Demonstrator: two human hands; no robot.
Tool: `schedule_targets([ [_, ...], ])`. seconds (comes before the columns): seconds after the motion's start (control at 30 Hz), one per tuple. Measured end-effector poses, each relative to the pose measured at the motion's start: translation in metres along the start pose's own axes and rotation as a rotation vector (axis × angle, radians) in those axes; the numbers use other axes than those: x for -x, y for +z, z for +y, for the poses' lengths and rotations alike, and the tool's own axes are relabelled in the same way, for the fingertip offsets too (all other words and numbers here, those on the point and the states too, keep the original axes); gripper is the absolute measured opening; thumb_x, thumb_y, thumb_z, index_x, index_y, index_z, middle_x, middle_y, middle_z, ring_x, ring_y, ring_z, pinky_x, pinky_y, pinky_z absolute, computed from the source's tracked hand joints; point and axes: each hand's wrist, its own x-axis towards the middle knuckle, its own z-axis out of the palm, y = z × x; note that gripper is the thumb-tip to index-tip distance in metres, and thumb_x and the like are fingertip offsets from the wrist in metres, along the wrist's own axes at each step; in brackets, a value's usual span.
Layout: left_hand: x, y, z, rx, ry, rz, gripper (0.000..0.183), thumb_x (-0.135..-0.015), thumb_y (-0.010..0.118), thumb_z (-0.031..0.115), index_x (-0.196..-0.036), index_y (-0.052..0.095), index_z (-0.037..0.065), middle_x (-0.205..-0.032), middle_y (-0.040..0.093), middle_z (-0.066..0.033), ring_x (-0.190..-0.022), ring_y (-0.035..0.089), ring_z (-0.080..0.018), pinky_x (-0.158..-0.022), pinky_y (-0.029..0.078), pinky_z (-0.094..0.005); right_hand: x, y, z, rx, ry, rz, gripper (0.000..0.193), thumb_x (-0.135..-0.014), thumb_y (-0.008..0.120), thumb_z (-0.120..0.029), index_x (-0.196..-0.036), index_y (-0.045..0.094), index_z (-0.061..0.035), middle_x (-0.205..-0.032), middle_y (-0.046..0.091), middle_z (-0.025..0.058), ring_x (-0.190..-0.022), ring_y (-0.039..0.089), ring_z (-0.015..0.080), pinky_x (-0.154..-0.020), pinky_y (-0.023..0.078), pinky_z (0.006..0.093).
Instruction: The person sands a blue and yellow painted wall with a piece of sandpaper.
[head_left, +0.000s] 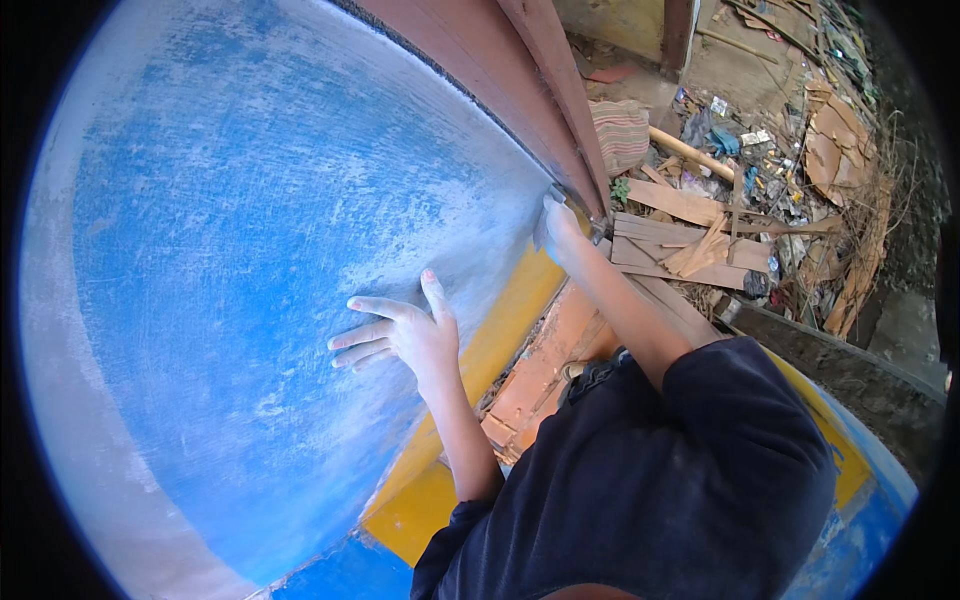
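Filling most of the head view, a large curved blue surface (250,250) carries the work; it reads as a painted hull or panel, its colour worn and chalky, with whitish scuffed streaks thickest toward its upper right edge and along the pale grey band at its left rim. A yellow stripe (500,340) borders the blue along its lower right edge, widening to a yellow patch near the bottom. A reddish-brown wooden rail (510,80) runs along the upper right edge of the blue surface. The left hand (400,335) lies flat on the blue paint near the yellow stripe, fingers spread apart and pressed to the surface, holding nothing. The right hand (558,232) is at the spot where the blue surface meets the rail, its grip closed on a small metal tool (578,208); only a short greyish part of the tool shows, touching the rail's lower edge, and its kind cannot be told. Dust whitens the right hand. Both forearms come from dark blue sleeves (650,480). Beyond the rail, on the ground well apart from the hands, lie scrap wooden boards (690,240), a striped cloth (622,132) and mixed litter.
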Motion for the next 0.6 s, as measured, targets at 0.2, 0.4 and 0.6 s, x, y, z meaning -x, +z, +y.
schedule_targets([
  [0.2, 0.001, 0.007, -0.003, 0.025, 0.046, 0.068, 0.12, -0.09, 0.046, 0.075, -0.151, -0.029, 0.004, -0.136, -0.038, -0.0514, -0.12, -0.036, -0.0746, -0.087, -0.007, -0.0883, -0.012, -0.01, 0.014, 0.036, -0.08, -0.044, 0.044, -0.108, 0.036, -0.022, -0.149, 0.039, -0.0085, -0.148, 0.046, 0.0084, -0.133, 0.043, 0.0211, -0.111, 0.034, 0.0357],
  [0.4, 0.002, 0.015, -0.008, 0.002, 0.084, 0.133, 0.12, -0.089, 0.051, 0.072, -0.151, -0.03, 0.008, -0.136, -0.041, -0.0488, -0.119, -0.036, -0.0762, -0.081, -0.006, -0.0908, 0.003, 0.002, 0.018, -0.015, -0.097, -0.061, 0.044, -0.109, 0.034, -0.02, -0.151, 0.037, -0.0085, -0.148, 0.046, 0.0095, -0.134, 0.044, 0.0209, -0.111, 0.035, 0.036],
  [0.6, 0.001, 0.019, -0.009, 0.011, 0.074, 0.109, 0.12, -0.09, 0.049, 0.073, -0.151, -0.03, 0.007, -0.137, -0.041, -0.0484, -0.12, -0.037, -0.0745, -0.084, -0.008, -0.0893, -0.024, -0.028, 0.002, 0.084, 0.131, -0.034, 0.042, -0.109, 0.032, -0.024, -0.148, 0.039, -0.0096, -0.122, 0.06, 0.0055, -0.099, 0.06, 0.0192, -0.079, 0.05, 0.0354],
])
